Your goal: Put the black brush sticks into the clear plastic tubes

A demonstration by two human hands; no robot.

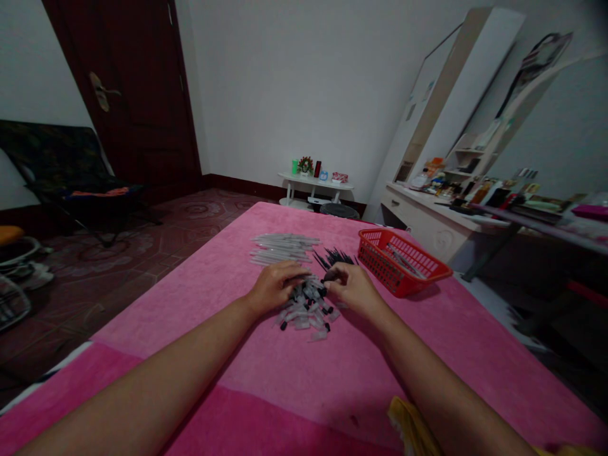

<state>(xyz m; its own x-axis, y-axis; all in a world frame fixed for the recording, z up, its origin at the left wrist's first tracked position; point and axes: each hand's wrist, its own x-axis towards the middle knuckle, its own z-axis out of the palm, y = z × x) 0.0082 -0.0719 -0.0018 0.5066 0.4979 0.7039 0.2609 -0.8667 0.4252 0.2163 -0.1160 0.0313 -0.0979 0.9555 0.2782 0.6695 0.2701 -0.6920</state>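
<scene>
A loose pile of small clear plastic caps (304, 320) and short black pieces lies on the pink cover between my hands. My left hand (273, 290) rests at the pile's upper left, its fingers stretched over the pieces and apart from the thumb. On the other side, my right hand (354, 290) has its thumb and fingertips closed together by a dark piece; what they hold is too small to name. Just beyond my left hand lie several long, pale translucent tubes (280, 246), side by side. Thin black pointed sticks (334, 257) lie in a bunch beyond my right hand.
A red plastic basket (396, 278) with some slender items inside stands to the right. Yellow cloth (408, 421) lies near my right forearm. Farther off are a small white table (313, 182), a cluttered dresser (427, 218) and a folding chair (61, 171).
</scene>
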